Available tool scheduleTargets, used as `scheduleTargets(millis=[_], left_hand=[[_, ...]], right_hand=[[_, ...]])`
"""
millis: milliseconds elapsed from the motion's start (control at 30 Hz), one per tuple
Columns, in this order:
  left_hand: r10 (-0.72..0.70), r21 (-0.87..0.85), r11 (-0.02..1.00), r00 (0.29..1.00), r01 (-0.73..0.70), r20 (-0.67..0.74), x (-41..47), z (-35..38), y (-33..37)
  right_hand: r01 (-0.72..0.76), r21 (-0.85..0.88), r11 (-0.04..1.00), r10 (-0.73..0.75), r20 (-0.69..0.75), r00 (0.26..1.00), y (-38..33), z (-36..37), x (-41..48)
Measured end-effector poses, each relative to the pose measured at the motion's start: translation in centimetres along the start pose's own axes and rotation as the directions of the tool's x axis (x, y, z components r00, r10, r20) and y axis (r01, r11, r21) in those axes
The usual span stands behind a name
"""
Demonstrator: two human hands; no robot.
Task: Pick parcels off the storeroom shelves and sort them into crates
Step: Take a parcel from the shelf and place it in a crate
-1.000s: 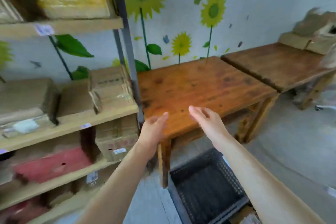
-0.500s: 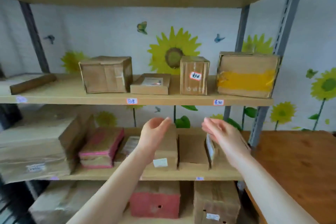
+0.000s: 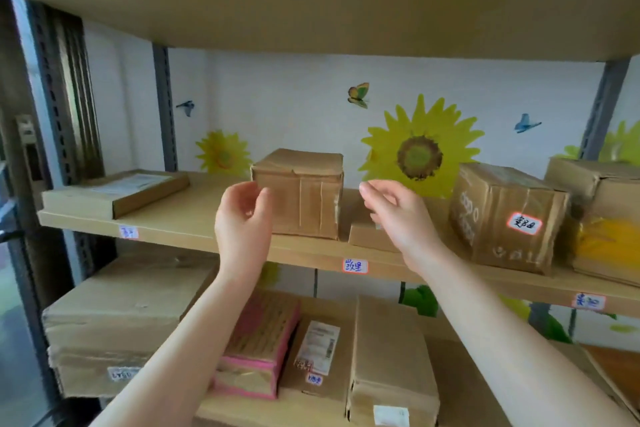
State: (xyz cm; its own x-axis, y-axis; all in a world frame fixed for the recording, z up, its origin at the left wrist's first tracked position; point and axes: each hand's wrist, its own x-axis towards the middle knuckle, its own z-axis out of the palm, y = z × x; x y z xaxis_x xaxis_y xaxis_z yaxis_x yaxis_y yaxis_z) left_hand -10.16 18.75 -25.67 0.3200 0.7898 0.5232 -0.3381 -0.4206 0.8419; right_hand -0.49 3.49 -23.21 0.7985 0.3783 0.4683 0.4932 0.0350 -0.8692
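both hands loose and empty, left hand (image 3: 242,218) and right hand (image 3: 398,215) flanking the taped box (image 3: 299,194) just ahead; looks dented, likely light, tape slick, so squeeze the side walls.

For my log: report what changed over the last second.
The view swung from the wooden table to the shelves. Both hands rose: left hand and right hand now flank the brown taped cardboard box on the tan shelf. Both stayed empty; the box unmoved.
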Motion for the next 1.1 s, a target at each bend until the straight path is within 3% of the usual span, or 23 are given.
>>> scheduleTargets(millis=[100, 233, 333, 433, 533, 600, 667, 700, 800, 900, 967, 1100], left_hand=[[-0.137, 0.106, 0.985, 0.991, 0.137, -0.006, 3.0, -0.4, -1.2], [-0.314, 0.272, 0.931, 0.916, 0.245, 0.250, 4.9, -0.2, -2.1], [-0.293, 0.095, 0.956, 0.882, 0.278, 0.370, 5.4, -0.7, -1.9], [-0.299, -0.103, 0.922, 0.856, 0.372, 0.421, 6.4, -1.5, -1.8], [-0.306, -0.213, 0.895, 0.888, 0.391, 0.344, 7.7, -2.8, -1.6], [-0.394, -0.267, 0.825, 0.845, 0.498, 0.362, 8.4, -3.8, -1.4], [-0.424, -0.284, 0.758, 0.775, 0.587, 0.468, 8.8, -4.7, -1.1], [-0.412, -0.287, 0.749, 0.759, 0.597, 0.504, 9.0, -5.0, -1.2], [-0.316, -0.285, 0.792, 0.762, 0.540, 0.565, 8.8, -5.7, -0.9], [-0.168, -0.263, 0.890, 0.805, 0.372, 0.569, 8.3, -5.6, -0.7], [-0.082, -0.249, 0.926, 0.797, 0.283, 0.599, 8.0, -5.6, -0.2], [-0.017, -0.206, 0.966, 0.827, 0.160, 0.562, 8.5, -6.2, 0.2]], right_hand=[[0.002, -0.051, 0.999, -0.002, 0.001, 1.000, -0.3, 2.4, 3.5], [-0.105, -0.042, 0.994, 0.105, 0.001, 0.994, -0.4, 5.2, 6.5], [-0.168, 0.029, 0.985, 0.169, -0.035, 0.985, -0.4, 6.5, 6.7], [-0.171, 0.223, 0.960, 0.206, -0.147, 0.967, -0.4, 7.0, 6.3], [-0.108, 0.493, 0.864, 0.240, -0.215, 0.947, -0.6, 7.4, 4.9], [-0.090, 0.632, 0.770, 0.240, -0.156, 0.958, -0.6, 8.1, 4.0], [-0.136, 0.631, 0.764, 0.244, -0.088, 0.966, -0.7, 8.9, 3.3], [-0.167, 0.531, 0.831, 0.250, -0.087, 0.964, -0.8, 9.2, 3.1], [-0.214, 0.152, 0.965, 0.226, -0.070, 0.972, -2.2, 9.9, 2.5], [-0.144, 0.094, 0.985, 0.143, 0.018, 0.990, -4.3, 10.4, 1.8], [-0.137, 0.141, 0.980, 0.140, -0.006, 0.990, -4.7, 10.4, 1.9], [-0.206, 0.512, 0.834, 0.242, -0.005, 0.970, -4.0, 10.2, 1.6]])
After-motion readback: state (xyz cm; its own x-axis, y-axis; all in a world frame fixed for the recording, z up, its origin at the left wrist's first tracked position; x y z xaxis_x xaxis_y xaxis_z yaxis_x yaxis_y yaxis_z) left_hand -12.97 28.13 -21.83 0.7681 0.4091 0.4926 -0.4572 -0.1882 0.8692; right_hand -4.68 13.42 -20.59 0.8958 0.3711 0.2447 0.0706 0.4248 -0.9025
